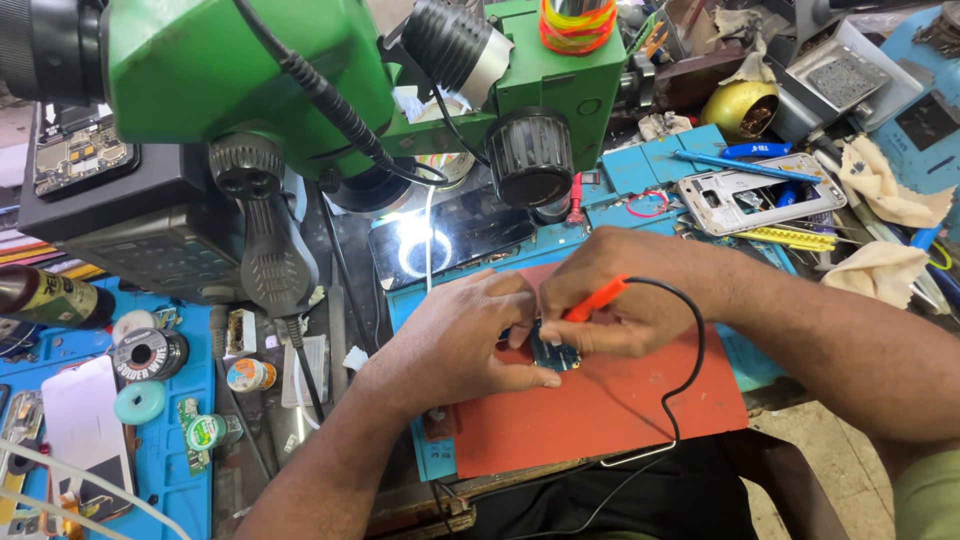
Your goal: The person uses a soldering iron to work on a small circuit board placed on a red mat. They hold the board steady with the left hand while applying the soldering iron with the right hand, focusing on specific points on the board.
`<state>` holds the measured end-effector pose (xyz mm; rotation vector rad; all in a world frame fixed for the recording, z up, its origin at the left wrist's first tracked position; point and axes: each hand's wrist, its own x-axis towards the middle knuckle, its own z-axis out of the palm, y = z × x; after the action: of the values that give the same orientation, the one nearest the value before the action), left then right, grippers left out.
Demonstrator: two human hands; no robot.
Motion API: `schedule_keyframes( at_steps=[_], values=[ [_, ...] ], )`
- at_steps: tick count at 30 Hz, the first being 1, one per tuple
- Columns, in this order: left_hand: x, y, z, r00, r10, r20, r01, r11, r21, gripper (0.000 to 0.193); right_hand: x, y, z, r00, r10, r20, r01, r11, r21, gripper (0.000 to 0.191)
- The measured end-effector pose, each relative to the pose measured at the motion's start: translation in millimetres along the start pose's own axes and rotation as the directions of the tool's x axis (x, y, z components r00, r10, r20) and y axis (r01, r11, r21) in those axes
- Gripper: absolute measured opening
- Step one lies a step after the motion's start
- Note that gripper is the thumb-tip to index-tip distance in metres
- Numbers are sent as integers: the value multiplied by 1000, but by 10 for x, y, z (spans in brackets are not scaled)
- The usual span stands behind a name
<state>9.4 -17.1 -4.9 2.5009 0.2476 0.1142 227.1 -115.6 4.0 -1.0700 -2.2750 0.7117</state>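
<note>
My left hand (462,342) rests on a red mat (600,410), fingers pinching a small blue circuit board (556,356). My right hand (620,300) grips an orange-handled probe (595,298) with a black cable (690,350), its tip down on the board. A green microscope (300,70) hangs over the bench above both hands. Behind my hands a dark phone (450,240) reflects the ring light.
At the back right lie an opened white phone frame (755,195), a blue pen, yellow tweezers and crumpled cloths (885,180). On a blue mat (185,400) to the left lie solder spools (150,352), tape rolls and small parts. A black device (150,230) stands at the back left.
</note>
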Motion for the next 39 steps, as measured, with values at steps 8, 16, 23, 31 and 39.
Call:
schedule_keyframes(
  at_steps=[8, 16, 23, 31, 39],
  values=[
    [4, -1, -2, 999, -23, 23, 23, 1000, 8, 53, -16, -8, 12, 998, -46, 38, 45, 999, 27, 20],
    [4, 8, -4, 998, -43, 34, 43, 999, 8, 52, -15, -15, -7, 996, -66, 65, 61, 996, 71, 17],
    [-1, 20, -8, 1000, 2, -4, -2, 1000, 3, 54, -3, 4, -16, 999, 36, -21, -37, 997, -65, 21],
    [-2, 11, -3, 1000, 4, 3, -4, 1000, 9, 53, 3, -6, 1, 999, 35, -14, -35, 999, -21, 22],
    [-2, 21, -8, 999, -31, 13, 31, 999, -11, 53, -10, -15, 6, 999, -43, 20, 41, 998, 56, 23]
  ],
)
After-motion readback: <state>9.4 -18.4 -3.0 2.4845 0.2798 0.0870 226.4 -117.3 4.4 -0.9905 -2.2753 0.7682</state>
